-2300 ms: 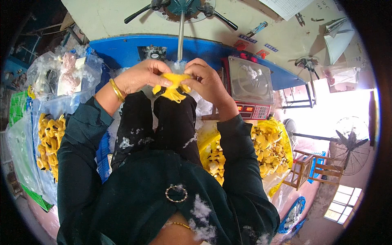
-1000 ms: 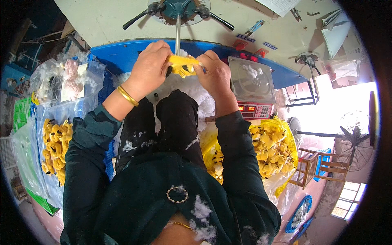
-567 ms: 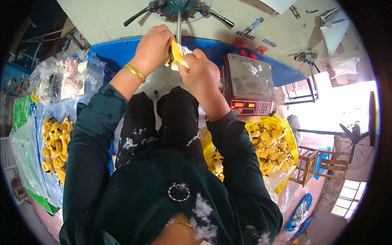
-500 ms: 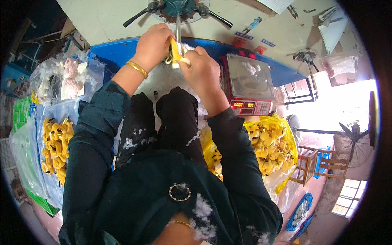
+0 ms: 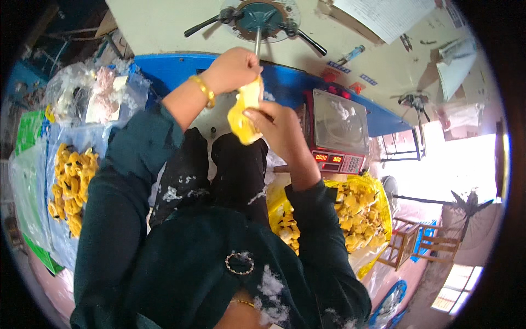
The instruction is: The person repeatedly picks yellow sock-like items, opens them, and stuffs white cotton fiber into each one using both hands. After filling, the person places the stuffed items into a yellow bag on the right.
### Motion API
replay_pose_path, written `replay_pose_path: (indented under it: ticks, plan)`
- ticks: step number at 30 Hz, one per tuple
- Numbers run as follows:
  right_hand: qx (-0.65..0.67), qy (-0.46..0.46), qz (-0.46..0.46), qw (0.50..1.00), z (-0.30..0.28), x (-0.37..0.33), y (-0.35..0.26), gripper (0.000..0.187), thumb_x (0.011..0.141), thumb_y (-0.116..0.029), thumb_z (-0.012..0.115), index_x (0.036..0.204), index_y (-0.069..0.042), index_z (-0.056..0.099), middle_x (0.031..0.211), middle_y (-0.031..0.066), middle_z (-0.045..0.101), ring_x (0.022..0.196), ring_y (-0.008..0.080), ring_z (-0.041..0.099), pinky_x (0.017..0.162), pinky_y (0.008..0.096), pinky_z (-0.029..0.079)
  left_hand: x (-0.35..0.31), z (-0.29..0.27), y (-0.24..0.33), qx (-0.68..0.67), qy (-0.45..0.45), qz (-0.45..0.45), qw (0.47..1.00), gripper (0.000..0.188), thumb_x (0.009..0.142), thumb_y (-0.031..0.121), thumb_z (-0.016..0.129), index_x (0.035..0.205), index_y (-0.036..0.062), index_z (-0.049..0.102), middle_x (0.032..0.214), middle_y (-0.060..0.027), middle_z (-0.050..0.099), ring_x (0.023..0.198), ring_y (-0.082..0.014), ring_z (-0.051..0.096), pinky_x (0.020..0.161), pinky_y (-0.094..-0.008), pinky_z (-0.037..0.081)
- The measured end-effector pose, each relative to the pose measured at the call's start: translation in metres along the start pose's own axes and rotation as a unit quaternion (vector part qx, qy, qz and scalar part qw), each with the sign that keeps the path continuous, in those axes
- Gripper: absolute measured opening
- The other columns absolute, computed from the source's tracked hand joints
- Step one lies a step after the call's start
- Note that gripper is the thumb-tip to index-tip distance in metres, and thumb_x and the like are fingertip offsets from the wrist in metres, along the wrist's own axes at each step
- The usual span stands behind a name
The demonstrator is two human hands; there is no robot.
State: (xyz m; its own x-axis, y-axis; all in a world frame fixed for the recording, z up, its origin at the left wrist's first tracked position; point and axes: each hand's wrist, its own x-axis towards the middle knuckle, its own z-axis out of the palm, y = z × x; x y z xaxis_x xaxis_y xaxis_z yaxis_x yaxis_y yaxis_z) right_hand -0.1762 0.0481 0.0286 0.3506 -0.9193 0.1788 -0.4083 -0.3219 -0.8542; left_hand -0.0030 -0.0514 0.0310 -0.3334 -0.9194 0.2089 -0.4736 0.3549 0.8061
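- A yellow-and-white plush piece (image 5: 240,123) is pinched by the right hand (image 5: 279,129).
- The left hand (image 5: 232,71) is curled at its upper end; its grip cannot be told.

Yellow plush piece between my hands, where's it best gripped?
The yellow plush piece is probably best pinched near its wider lower end, coming from the right with the right hand, thumb on top. It stretches down from the left hand at its upper end and looks soft, so a light pinch should do.
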Motion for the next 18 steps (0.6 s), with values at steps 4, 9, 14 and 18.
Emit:
replay_pose_path:
  ticks: [4, 9, 14, 18]
  plan:
    - [0.089, -0.024, 0.088, 0.992, -0.006, 0.048, -0.001, 0.032, 0.089, -0.024, 0.060, 0.080, 0.007, 0.063, 0.062, 0.0138, 0.061, 0.054, 0.0153, 0.056, 0.052, 0.0316, 0.043, 0.041, -0.017, -0.007, 0.166, -0.008, 0.047, 0.985, 0.026, 0.080, 0.022, 0.062, 0.069, -0.0007, 0.060, 0.063, -0.0159, 0.061, 0.056, -0.0277, 0.058, 0.055, -0.0378, 0.044]
    - [-0.085, 0.120, 0.029, 0.989, 0.008, 0.044, -0.001, 0.037, 0.085, -0.029, 0.065, 0.069, 0.005, 0.061, 0.056, 0.0136, 0.056, 0.049, 0.0182, 0.053, 0.050, 0.0335, 0.041, 0.030, -0.015, 0.001, 0.121, -0.004, 0.027, 0.992, 0.019, 0.079, 0.018, 0.062, 0.071, 0.0011, 0.061, 0.067, -0.0143, 0.063, 0.060, -0.0269, 0.060, 0.057, -0.0373, 0.046]
    - [-0.027, 0.136, 0.075, 0.987, 0.016, 0.031, -0.003, 0.036, 0.078, -0.028, 0.074, 0.067, 0.003, 0.059, 0.056, 0.0123, 0.053, 0.048, 0.0165, 0.049, 0.049, 0.0327, 0.039, -0.003, -0.002, 0.009, 0.143, 0.037, 0.043, 0.988, 0.019, 0.081, 0.018, 0.062, 0.070, 0.0031, 0.059, 0.064, -0.0139, 0.060, 0.061, -0.0312, 0.058, 0.057, -0.0385, 0.045]
    - [-0.055, 0.135, 0.071, 0.987, 0.015, 0.026, 0.002, 0.031, 0.074, -0.021, 0.074, 0.065, 0.001, 0.054, 0.055, 0.0099, 0.047, 0.049, 0.0155, 0.042, 0.048, 0.0331, 0.037, -0.029, 0.004, 0.025, 0.145, 0.053, 0.046, 0.987, 0.020, 0.082, 0.019, 0.063, 0.070, 0.0041, 0.058, 0.066, -0.0146, 0.059, 0.062, -0.0350, 0.057, 0.055, -0.0406, 0.044]
